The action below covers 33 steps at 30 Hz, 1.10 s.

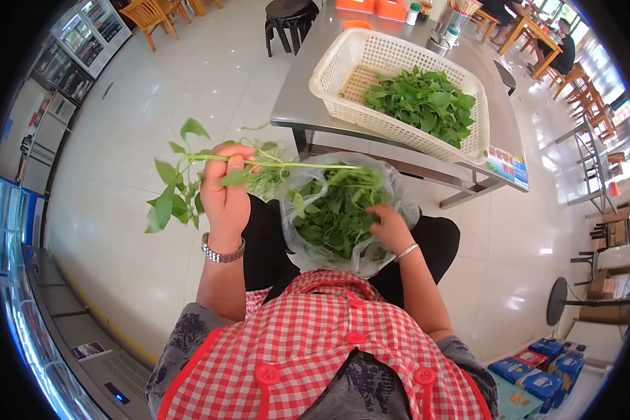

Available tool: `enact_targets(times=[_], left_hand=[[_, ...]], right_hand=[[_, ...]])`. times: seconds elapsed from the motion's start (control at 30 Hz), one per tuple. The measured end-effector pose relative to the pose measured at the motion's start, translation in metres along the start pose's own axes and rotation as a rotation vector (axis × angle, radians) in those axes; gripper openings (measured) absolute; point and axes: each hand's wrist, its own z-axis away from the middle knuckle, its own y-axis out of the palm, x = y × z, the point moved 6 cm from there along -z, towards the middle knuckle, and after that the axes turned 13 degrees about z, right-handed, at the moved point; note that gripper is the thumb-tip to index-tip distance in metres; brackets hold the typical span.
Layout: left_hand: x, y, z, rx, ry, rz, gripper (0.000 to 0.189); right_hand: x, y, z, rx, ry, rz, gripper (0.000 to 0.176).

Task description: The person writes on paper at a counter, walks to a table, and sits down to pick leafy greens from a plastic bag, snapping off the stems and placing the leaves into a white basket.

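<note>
Left of the plastic bag (366,260), your left hand (225,189) grasps a leafy sprig (164,201), fingers curled round its stem. The leaves hang on the side away from the bag, while a long pale stem reaches the other way, over the bag's mouth. That length could act as a lever: too loose a pinch may let the sprig roll or tip, and too hard a squeeze may bruise or snap it.

Just left of the bag, behind that hand, is a tangle of thin stems (267,180); what they rest on is unclear. Dip the sprig there and the two could snarl.

The bag sits between your legs, with greens (337,218) inside. Its film looks limp, so a sharp tug on knotted stems could fold the rim inward or spill leaves onto the floor. At the bag's right side, your right hand (392,229) has its fingertips at the greens; whether they pinch anything is not clear. Your bracelet (407,251) might catch the film.

Beyond the bag and to its right, a basket (337,106) of picked leaves (427,103) stands near the desk's (295,92) edge, where a knock might shift it.
</note>
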Motion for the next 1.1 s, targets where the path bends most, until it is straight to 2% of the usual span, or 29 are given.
enact_targets(times=[0.1,0.2,0.3,0.33,0.43,0.53,0.63,0.67,0.77,0.87,0.97,1.1], left_hand=[[-0.007,0.009,-0.005,0.072,-0.046,0.019,0.015],[0.002,0.014,-0.004,0.120,-0.196,0.041,0.016],[0.022,0.017,0.004,0.189,-0.377,0.014,0.017],[0.027,0.023,0.007,0.203,-0.410,0.033,0.017],[0.034,0.042,0.018,0.297,-0.504,0.039,0.018],[0.035,0.064,0.026,0.458,-0.534,0.061,0.017],[0.033,0.075,0.031,0.514,-0.550,0.126,0.018],[0.036,0.076,0.033,0.534,-0.517,0.118,0.019],[0.041,0.075,0.038,0.491,-0.578,0.170,0.020],[0.054,0.071,0.044,0.433,-0.649,0.259,0.020],[0.063,0.074,0.057,0.404,-0.753,0.441,0.023],[0.065,0.086,0.071,0.470,-0.764,0.495,0.033]], right_hand=[[0.026,-0.013,0.009,0.104,0.014,0.216,0.038],[0.041,-0.047,0.008,0.032,-0.049,0.200,0.036],[0.063,-0.092,0.004,-0.050,0.048,0.157,0.033],[0.066,-0.103,0.004,-0.170,0.053,0.167,0.028],[0.100,-0.123,0.002,-0.204,-0.060,-0.179,0.026],[0.113,-0.090,-0.007,0.025,-0.139,-0.488,0.026],[0.126,-0.064,-0.001,0.430,0.053,-0.941,0.029],[0.128,-0.062,0.000,0.410,0.060,-1.015,0.026],[0.122,-0.038,-0.005,0.334,0.150,-1.403,0.017],[0.118,-0.038,-0.004,0.171,0.285,-1.446,0.014],[0.115,-0.039,-0.006,0.060,0.241,-1.419,0.015],[0.118,-0.052,-0.005,-0.086,0.195,-1.326,0.014]])
